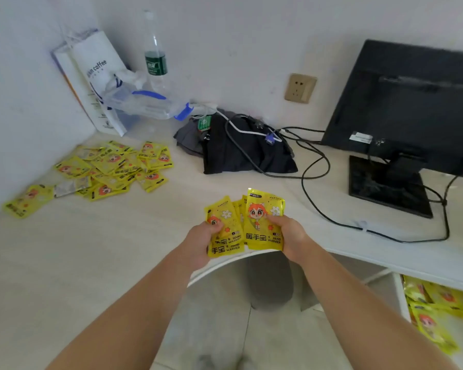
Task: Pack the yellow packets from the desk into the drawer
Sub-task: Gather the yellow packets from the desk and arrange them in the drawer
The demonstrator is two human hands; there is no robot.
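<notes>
At the far left of the desk (78, 249), close to the wall, lay a loose heap of yellow packets (112, 169), overlapping one another, with one stray packet (24, 201) apart toward the desk's edge; behind the heap a white paper coffee bag (96, 76) leaned in the corner, and a clear bottle (155, 54) stood near it; neither belonged to the job. Toward the middle, over the desk's front edge, the left hand (201, 239) gripped a first bunch (225, 233) of packets, thumb curled over their faces; just beside it the right hand (292, 236) pinched a second bunch (265, 222), thumb on the front and fingers behind; the two bunches met or overlapped at the centre, fanned rather than squared. Further right stood a black monitor (412, 102), its cables (316, 166) trailing across the desk; below the desk, at the lower right, the open drawer (400, 295) already held a layer of stored packets (439, 303).

The step in hand seemed to be gathering and squaring a handful before carrying it across; judging by the heap, much of the work remained. The next move would call for joining both bunches into one tidy stack, swinging it right and down under the desk's edge, and laying it flat among those in the drawer without letting loose ones slip.
</notes>
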